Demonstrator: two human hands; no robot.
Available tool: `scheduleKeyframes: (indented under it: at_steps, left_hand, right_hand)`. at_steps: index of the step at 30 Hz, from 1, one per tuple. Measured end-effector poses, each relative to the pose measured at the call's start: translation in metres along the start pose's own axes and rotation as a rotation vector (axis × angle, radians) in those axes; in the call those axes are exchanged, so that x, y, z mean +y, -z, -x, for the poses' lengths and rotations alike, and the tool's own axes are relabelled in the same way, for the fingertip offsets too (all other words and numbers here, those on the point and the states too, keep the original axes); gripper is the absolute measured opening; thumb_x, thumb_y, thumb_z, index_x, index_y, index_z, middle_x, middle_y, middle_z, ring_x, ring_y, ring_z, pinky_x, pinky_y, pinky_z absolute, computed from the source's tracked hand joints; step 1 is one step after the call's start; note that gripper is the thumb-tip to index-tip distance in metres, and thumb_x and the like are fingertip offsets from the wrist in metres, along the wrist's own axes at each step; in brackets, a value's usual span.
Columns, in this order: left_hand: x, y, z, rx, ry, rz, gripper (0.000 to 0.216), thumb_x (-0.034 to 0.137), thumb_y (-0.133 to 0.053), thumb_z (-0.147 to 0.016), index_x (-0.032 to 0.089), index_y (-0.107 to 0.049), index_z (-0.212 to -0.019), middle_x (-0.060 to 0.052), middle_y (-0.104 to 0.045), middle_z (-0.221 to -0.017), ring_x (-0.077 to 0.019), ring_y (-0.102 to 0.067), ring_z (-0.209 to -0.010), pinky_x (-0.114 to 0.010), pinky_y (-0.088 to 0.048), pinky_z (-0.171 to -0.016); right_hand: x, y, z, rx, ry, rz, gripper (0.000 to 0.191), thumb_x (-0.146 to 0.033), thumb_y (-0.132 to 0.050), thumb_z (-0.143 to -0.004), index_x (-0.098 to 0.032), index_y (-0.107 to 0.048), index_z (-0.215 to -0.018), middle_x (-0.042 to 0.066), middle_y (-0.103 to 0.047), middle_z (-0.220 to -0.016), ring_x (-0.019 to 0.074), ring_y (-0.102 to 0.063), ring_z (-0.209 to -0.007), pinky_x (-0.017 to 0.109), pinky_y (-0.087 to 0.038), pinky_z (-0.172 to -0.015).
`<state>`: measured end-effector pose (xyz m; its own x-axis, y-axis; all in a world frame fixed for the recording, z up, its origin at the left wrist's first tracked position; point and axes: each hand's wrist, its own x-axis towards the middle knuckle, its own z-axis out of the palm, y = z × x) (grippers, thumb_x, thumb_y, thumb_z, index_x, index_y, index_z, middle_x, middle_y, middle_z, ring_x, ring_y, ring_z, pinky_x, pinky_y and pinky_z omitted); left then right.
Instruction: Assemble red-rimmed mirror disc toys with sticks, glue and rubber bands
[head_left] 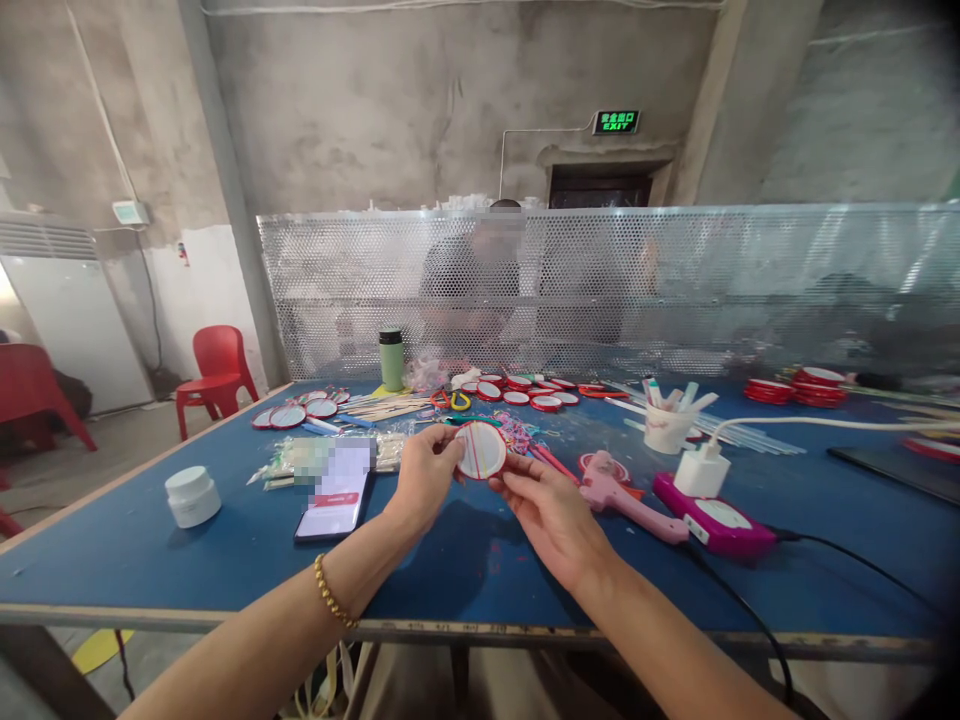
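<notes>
Between my two hands is a small round disc (481, 450) with a white face, a red rim and thin coloured lines across it. My left hand (429, 470) pinches its left edge, and my right hand (544, 505) holds its lower right edge. It is raised over the table, face toward me. Behind it lies a tangle of colourful cords (517, 432). To the right of my right hand a pink glue gun (626, 497) lies on the table. A phone (337, 492) with a lit screen is propped left of my left wrist.
On the blue table (247, 565) are a white jar (193, 497), a green bottle (391, 360), wooden sticks (386, 407), more red-rimmed discs (517, 398), a paper cup (667, 428) of sticks and a purple power strip (716, 515) with cables. A perforated metal screen (337, 270) stands behind; a person (469, 280) sits beyond.
</notes>
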<state>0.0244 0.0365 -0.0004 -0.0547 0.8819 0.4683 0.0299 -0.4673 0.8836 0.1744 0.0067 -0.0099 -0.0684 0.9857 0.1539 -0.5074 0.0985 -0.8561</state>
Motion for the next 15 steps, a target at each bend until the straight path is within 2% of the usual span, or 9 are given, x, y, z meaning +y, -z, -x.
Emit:
scheduleKeyframes:
  at_steps: [6,15]
  left_hand:
    - [0.003,0.0,-0.001,0.031,0.02,-0.006,0.011,0.021,-0.059,-0.074,0.013,-0.066,-0.073,0.003,-0.055,-0.053,-0.0103,-0.049,-0.045,-0.021,-0.042,-0.043]
    - [0.004,0.0,0.001,0.005,0.017,-0.01,0.011,0.021,-0.059,-0.074,0.013,-0.066,-0.073,0.003,-0.057,-0.054,-0.01,-0.05,-0.044,-0.021,-0.042,-0.044]
  right_hand:
    - [0.005,0.001,0.003,0.106,0.035,-0.009,0.035,-0.014,-0.087,-0.05,-0.018,-0.072,-0.082,0.002,-0.071,-0.084,0.014,-0.065,-0.076,0.027,-0.053,-0.078]
    - [0.014,0.001,0.002,0.092,0.006,-0.035,0.033,-0.013,-0.085,-0.052,-0.018,-0.07,-0.081,0.004,-0.071,-0.088,0.0158,-0.066,-0.079,0.029,-0.053,-0.081]
